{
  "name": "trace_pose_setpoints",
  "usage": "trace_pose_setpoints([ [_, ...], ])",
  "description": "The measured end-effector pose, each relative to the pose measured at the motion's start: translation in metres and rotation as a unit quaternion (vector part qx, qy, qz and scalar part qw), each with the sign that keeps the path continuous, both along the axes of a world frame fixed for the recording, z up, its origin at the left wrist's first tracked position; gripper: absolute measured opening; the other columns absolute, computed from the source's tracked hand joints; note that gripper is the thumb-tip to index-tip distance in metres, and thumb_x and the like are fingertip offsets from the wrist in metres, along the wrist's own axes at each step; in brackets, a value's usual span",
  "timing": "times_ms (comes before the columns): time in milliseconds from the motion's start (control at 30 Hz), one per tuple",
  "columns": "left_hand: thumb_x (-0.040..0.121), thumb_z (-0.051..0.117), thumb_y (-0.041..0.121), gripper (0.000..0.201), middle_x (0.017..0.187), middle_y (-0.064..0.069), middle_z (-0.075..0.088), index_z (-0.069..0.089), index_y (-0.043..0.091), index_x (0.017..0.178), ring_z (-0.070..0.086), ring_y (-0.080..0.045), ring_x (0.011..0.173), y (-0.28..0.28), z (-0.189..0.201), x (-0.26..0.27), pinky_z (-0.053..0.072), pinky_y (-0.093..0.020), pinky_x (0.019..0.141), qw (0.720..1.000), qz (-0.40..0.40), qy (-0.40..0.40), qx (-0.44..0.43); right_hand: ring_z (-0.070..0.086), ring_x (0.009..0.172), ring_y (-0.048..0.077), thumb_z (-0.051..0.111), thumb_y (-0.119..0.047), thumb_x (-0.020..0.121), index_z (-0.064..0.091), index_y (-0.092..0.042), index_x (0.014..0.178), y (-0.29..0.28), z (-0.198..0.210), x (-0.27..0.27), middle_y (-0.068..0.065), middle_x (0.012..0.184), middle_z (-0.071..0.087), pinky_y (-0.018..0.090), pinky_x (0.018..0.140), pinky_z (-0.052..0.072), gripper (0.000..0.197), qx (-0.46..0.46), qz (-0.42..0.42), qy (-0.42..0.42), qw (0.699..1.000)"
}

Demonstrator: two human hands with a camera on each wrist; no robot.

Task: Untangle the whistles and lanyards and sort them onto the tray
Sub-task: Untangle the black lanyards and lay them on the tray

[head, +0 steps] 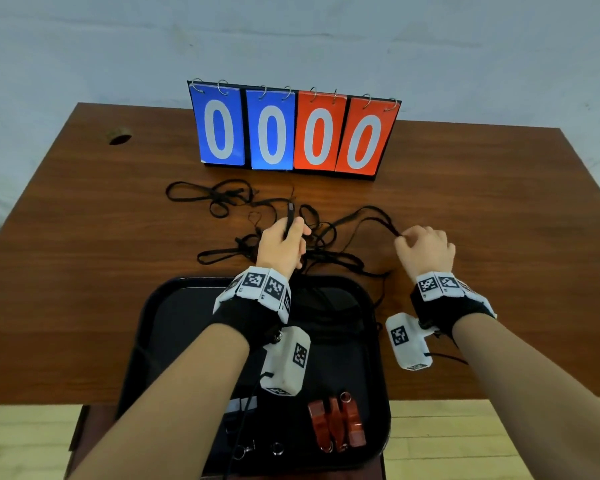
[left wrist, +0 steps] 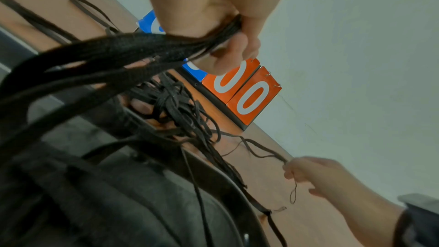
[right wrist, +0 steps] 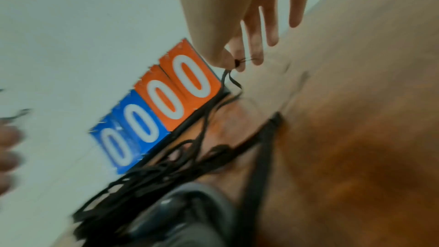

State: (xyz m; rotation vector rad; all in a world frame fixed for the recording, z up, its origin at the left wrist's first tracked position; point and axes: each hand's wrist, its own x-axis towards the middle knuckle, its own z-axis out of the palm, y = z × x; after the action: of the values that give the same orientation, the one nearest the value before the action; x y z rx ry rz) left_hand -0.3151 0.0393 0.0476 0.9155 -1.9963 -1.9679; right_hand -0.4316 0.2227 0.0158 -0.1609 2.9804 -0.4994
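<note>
A tangle of black lanyards (head: 321, 237) sprawls over the wooden table (head: 84, 237) just beyond a black tray (head: 174, 327). My left hand (head: 286, 242) grips a bundle of lanyard straps (left wrist: 147, 48) lifted above the pile. To the right, my right hand (head: 421, 245) pinches the end of one lanyard (right wrist: 234, 82) between thumb and forefinger, and its strap runs back into the tangle. Three red whistles (head: 336, 426) lie side by side at the tray's near right. Small metal rings and clips (head: 257, 448) lie at its near left. Black lanyards (head: 326, 306) rest in the tray's far part.
A flip scoreboard (head: 293, 129) showing four zeros, blue and orange, stands at the back of the table. A round cable hole (head: 120, 137) sits at the far left. Loose lanyard loops (head: 205, 195) trail toward the scoreboard. The tray overhangs the table's near edge.
</note>
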Motion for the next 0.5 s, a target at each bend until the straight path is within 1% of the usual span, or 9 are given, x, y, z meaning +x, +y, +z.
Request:
trace_pose_setpoints([
  [67,0.098,0.04,0.017,0.031,0.061,0.001,0.051,0.056,0.018,0.071,0.049,-0.005,0.051,-0.002,0.006,-0.001,0.043,-0.025,0.056,1.0,-0.001,0.024,-0.02,0.057,0.109,0.029,0.048,-0.026,0.09,0.065,-0.015,0.11,-0.012,0.017,0.008,0.009,0.109,0.069,0.041,0.097,0.043,0.028,-0.063,0.051,-0.009,0.997],
  [133,0.098,0.041,0.018,0.026,0.08,0.003,0.063,0.065,0.014,0.088,0.058,-0.01,0.08,-0.003,0.015,-0.002,0.048,-0.024,0.078,0.997,-0.027,0.042,-0.053,0.063,0.104,0.023,0.052,-0.023,0.09,0.068,-0.015,0.108,-0.027,0.036,0.019,0.007,0.107,0.071,0.036,0.093,0.049,0.025,-0.121,0.128,-0.038,0.984],
  [200,0.097,0.041,0.02,0.03,0.105,-0.001,0.066,0.065,0.009,0.112,0.056,-0.009,0.103,0.001,0.024,-0.001,0.042,-0.016,0.091,0.99,-0.088,0.046,-0.1,0.063,0.097,0.012,0.057,-0.018,0.089,0.071,-0.011,0.102,-0.043,0.057,0.031,0.003,0.103,0.072,0.023,0.09,0.047,0.021,-0.157,0.218,-0.057,0.962],
  [267,0.098,0.041,0.022,0.034,0.117,-0.006,0.064,0.059,0.009,0.124,0.055,-0.012,0.11,0.007,0.03,0.001,0.039,-0.016,0.091,0.982,-0.134,0.048,-0.127,0.057,0.078,-0.007,0.058,-0.012,0.088,0.072,-0.009,0.095,-0.058,0.081,0.043,-0.005,0.085,0.07,0.006,0.077,0.04,0.017,-0.187,0.286,-0.075,0.937],
  [333,0.099,0.036,0.022,0.036,0.109,-0.009,0.066,0.058,0.006,0.123,0.058,-0.008,0.099,0.01,0.035,0.005,0.039,-0.013,0.084,0.983,-0.127,0.055,-0.121,0.055,0.066,-0.014,0.058,-0.009,0.087,0.072,-0.01,0.09,-0.068,0.099,0.051,-0.018,0.071,0.06,0.001,0.067,0.039,0.015,-0.219,0.312,-0.068,0.922],
  [400,0.101,0.031,0.022,0.038,0.077,-0.006,0.068,0.065,0.003,0.1,0.059,0.005,0.071,0.008,0.037,0.009,0.042,-0.006,0.075,0.99,-0.095,0.069,-0.076,0.056,0.067,-0.01,0.06,-0.01,0.086,0.073,-0.011,0.092,-0.073,0.108,0.056,-0.016,0.072,0.06,0.004,0.068,0.043,0.014,-0.248,0.304,-0.061,0.918],
  [433,0.101,0.03,0.022,0.042,0.059,0.0,0.062,0.063,0.005,0.082,0.056,0.006,0.057,0.005,0.037,0.013,0.044,-0.007,0.074,0.992,-0.086,0.071,-0.059,0.056,0.07,-0.007,0.06,-0.011,0.086,0.073,-0.011,0.093,-0.076,0.111,0.058,-0.012,0.075,0.062,0.006,0.07,0.044,0.014,-0.263,0.295,-0.061,0.916],
  [467,0.101,0.029,0.023,0.045,0.046,0.006,0.055,0.059,0.008,0.071,0.053,0.003,0.047,0.003,0.037,0.017,0.048,-0.013,0.077,0.993,-0.084,0.069,-0.039,0.057,0.074,-0.006,0.061,-0.011,0.086,0.072,-0.012,0.094,-0.079,0.112,0.06,-0.011,0.078,0.063,0.007,0.072,0.044,0.014,-0.278,0.285,-0.064,0.915],
  [500,0.101,0.029,0.023,0.044,0.038,0.007,0.049,0.056,0.013,0.067,0.049,0.0,0.039,0.001,0.037,0.021,0.051,-0.022,0.076,0.994,-0.089,0.067,-0.013,0.057,0.076,-0.006,0.06,-0.011,0.087,0.072,-0.012,0.095,-0.082,0.112,0.062,-0.013,0.078,0.063,0.008,0.074,0.044,0.014,-0.296,0.272,-0.068,0.913],
])
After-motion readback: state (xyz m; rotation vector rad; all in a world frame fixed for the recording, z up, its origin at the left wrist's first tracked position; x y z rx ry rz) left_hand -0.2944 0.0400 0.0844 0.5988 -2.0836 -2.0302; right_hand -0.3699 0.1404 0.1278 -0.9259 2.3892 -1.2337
